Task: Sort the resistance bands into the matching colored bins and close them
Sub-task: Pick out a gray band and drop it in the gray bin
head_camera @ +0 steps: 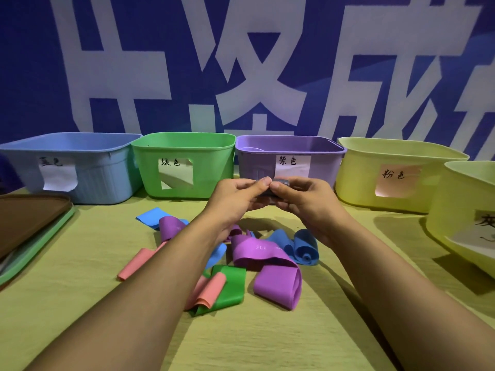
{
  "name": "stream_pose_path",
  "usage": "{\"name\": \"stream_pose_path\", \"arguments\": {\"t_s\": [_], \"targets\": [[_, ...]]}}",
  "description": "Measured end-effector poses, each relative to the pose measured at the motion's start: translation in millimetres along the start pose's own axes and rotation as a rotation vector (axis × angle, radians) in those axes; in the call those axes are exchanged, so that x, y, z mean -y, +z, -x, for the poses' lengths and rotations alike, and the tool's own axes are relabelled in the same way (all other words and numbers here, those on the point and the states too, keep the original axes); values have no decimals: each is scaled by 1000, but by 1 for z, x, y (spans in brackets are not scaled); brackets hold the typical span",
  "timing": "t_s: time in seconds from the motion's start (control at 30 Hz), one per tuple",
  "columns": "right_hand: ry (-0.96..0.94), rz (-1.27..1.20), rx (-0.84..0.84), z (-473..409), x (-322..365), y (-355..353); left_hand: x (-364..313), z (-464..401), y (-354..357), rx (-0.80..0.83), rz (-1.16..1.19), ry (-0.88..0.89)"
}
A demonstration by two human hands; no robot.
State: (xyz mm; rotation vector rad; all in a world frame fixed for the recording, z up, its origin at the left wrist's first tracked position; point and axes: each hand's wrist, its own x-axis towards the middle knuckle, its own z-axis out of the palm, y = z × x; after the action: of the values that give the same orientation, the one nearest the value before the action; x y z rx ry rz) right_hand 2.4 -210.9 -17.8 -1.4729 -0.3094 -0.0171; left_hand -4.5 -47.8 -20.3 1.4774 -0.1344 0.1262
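Observation:
My left hand (237, 196) and my right hand (302, 199) meet above the table and together pinch a small dark grey band (282, 183), mostly hidden by the fingers. Below them lies a loose pile of bands: purple (276, 286), blue (305, 246), green (231, 287) and pink (134, 265). Open bins stand in a row at the back: blue bin (88, 180), green bin (214, 167), purple bin (251, 167), a yellow bin with a pink label (356, 172) and a second yellow bin (444, 210) at the right edge.
A stack of lids (32, 226), brown on top of green, lies at the left table edge. A blue wall with large white characters rises right behind the bins. The yellow tabletop (107, 330) stretches toward me.

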Motion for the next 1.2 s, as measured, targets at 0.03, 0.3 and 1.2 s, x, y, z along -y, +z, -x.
{"name": "stream_pose_path", "arguments": {"t_s": [0.03,0.3,1.2], "targets": [[12,-9,7,0,0,0,0,0,0,10,28,-9],[18,44,-43,0,0,-1,1,-3,-3,26,83,31],[287,-600,4,10,24,1,-10,1,4,150,330,101]]}}
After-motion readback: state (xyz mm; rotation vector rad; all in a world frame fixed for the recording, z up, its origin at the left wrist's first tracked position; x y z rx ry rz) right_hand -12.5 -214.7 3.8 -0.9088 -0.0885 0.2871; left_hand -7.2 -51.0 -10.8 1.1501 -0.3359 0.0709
